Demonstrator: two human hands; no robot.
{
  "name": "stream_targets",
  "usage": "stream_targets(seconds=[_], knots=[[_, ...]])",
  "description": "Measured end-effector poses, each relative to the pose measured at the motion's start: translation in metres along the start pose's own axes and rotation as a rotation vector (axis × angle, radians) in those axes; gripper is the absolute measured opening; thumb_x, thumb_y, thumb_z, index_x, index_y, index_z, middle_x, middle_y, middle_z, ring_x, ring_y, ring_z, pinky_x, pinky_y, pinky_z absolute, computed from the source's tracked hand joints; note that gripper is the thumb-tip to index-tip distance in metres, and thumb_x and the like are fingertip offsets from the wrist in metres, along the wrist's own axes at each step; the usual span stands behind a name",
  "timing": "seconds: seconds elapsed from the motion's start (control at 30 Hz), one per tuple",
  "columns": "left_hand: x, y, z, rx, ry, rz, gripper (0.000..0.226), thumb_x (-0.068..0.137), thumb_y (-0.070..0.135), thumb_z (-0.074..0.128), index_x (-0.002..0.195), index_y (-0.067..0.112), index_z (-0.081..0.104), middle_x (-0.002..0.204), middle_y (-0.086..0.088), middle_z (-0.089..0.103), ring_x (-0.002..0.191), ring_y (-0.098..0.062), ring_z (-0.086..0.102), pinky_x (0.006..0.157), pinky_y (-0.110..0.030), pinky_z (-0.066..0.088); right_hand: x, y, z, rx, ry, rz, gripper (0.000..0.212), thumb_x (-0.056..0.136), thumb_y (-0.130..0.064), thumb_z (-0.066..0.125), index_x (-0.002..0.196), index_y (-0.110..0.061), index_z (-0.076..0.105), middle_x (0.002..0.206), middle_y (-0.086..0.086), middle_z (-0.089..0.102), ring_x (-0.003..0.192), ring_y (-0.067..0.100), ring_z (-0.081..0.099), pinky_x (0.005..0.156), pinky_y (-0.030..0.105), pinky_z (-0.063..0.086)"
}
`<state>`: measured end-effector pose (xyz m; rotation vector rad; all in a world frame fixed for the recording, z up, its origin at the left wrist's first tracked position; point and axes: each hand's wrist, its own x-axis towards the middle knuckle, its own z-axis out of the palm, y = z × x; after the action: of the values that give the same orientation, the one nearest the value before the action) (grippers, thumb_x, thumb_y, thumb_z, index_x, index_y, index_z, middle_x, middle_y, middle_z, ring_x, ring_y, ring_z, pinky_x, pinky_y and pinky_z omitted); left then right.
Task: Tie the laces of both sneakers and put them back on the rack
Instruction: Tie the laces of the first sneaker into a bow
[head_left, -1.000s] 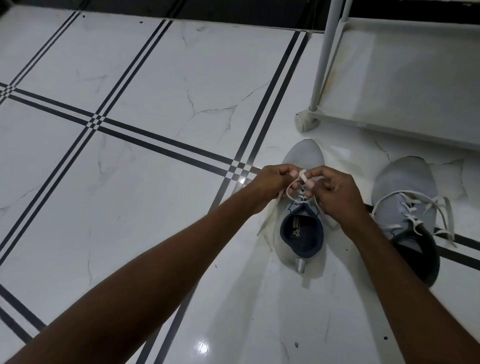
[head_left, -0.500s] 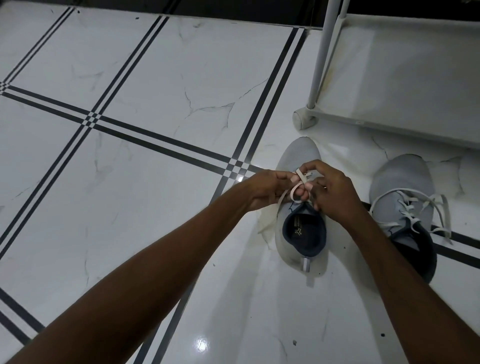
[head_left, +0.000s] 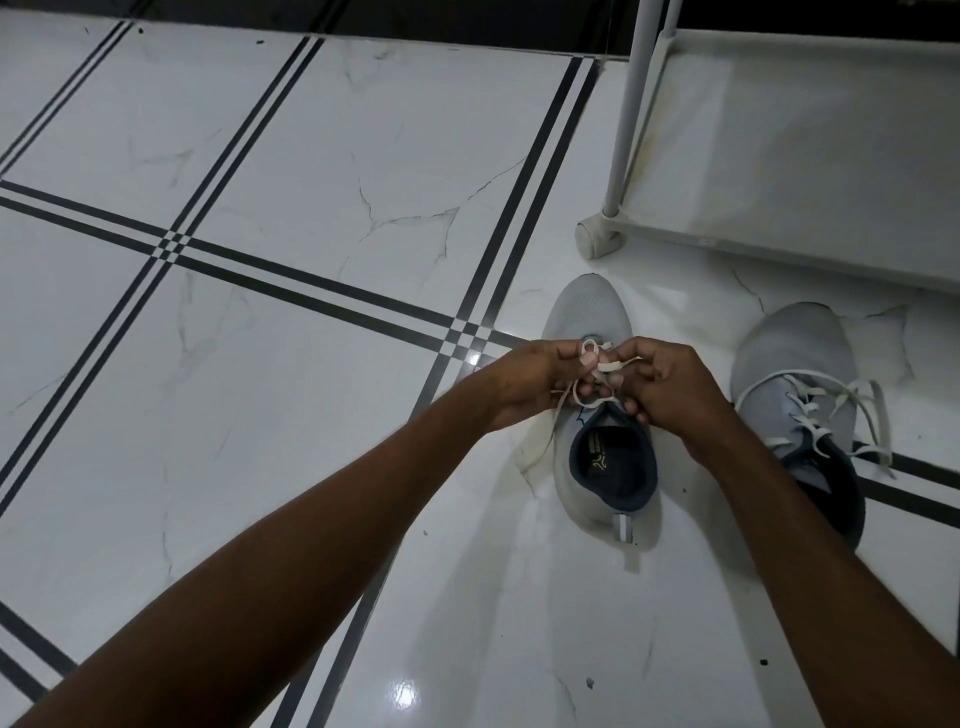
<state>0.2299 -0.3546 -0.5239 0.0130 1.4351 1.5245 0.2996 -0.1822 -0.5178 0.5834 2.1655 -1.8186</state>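
Two grey sneakers with dark blue collars stand on the tiled floor, toes pointing away from me. Over the left sneaker (head_left: 587, 317), my left hand (head_left: 524, 382) and my right hand (head_left: 670, 384) meet above the tongue, both pinching its white laces (head_left: 597, 371), which form small loops between the fingers. One lace end trails down the shoe's left side. The right sneaker (head_left: 789, 353) sits apart to the right, its white laces loose and spread over its side; my right forearm hides part of its heel.
A white shoe rack (head_left: 779, 249) stands at the upper right, its upright post (head_left: 631, 114) and round foot just beyond the left sneaker's toe. White marble floor tiles (head_left: 260, 364) with dark double stripes stretch to the left. A dark threshold runs along the top edge.
Both hands stay over the left sneaker and keep working its laces. The loops between the fingers have changed shape, with a small loop now standing up at the left fingertips.
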Motion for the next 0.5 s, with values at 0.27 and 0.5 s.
stream_targets(seconds=[0.27,0.5], knots=[[-0.004,0.024,-0.008,0.801,0.095,0.156,0.006,0.088,0.015,0.071,0.086,0.019,0.076,0.075,0.007,0.067,0.073,-0.005,0.057,0.076,-0.022,0.044,0.001,0.0,0.002,0.107,-0.003,0.094,0.008,0.091,-0.011,0.065,0.087,-0.01,0.072,0.054,0.0,0.059,0.042,0.005,0.047,0.041,0.016,0.041],[0.001,0.018,0.004,1.334,0.348,0.463,0.016,0.084,0.011,0.072,0.097,0.017,0.08,0.095,-0.007,0.072,0.085,-0.026,0.065,0.065,-0.029,0.041,0.0,-0.001,0.0,0.158,-0.062,0.128,0.008,0.084,-0.003,0.071,0.09,-0.009,0.069,0.059,0.002,0.062,0.046,0.009,0.049,0.046,0.018,0.046]])
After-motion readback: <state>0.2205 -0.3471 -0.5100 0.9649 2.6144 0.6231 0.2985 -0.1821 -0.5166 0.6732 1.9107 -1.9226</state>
